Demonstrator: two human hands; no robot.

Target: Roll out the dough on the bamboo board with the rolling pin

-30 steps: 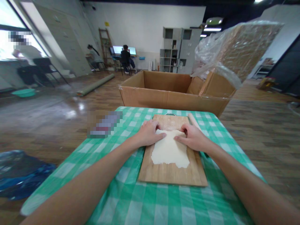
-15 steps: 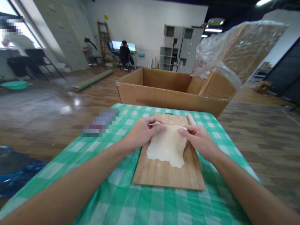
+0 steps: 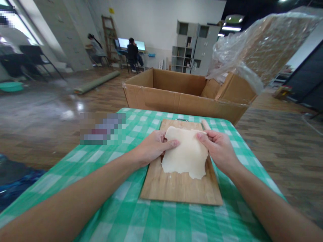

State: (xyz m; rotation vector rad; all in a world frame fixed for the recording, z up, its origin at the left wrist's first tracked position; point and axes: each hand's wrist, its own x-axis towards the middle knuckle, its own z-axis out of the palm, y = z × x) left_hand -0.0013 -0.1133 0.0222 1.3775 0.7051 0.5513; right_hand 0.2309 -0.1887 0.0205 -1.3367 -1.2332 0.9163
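A flat sheet of pale dough [image 3: 185,153] hangs above a wooden cutting board [image 3: 180,186] that lies on a green-and-white checked tablecloth [image 3: 131,215]. My left hand [image 3: 153,146] pinches the dough's upper left edge, thumb on top. My right hand [image 3: 219,148] pinches its upper right edge. The sheet's ragged lower edge rests on or just above the board. A wooden rolling pin [image 3: 205,125] peeks out behind my right hand.
A large open cardboard box [image 3: 181,97] stands just past the table's far edge, with a plastic-wrapped carton [image 3: 257,50] at its right. Wooden floor surrounds the table. A rolled mat [image 3: 97,82] lies on the floor; people sit at a desk far back.
The dough lay flat on the board with both hands at its far edge. Both hands have since lifted that edge, so the sheet now hangs from my fingers.
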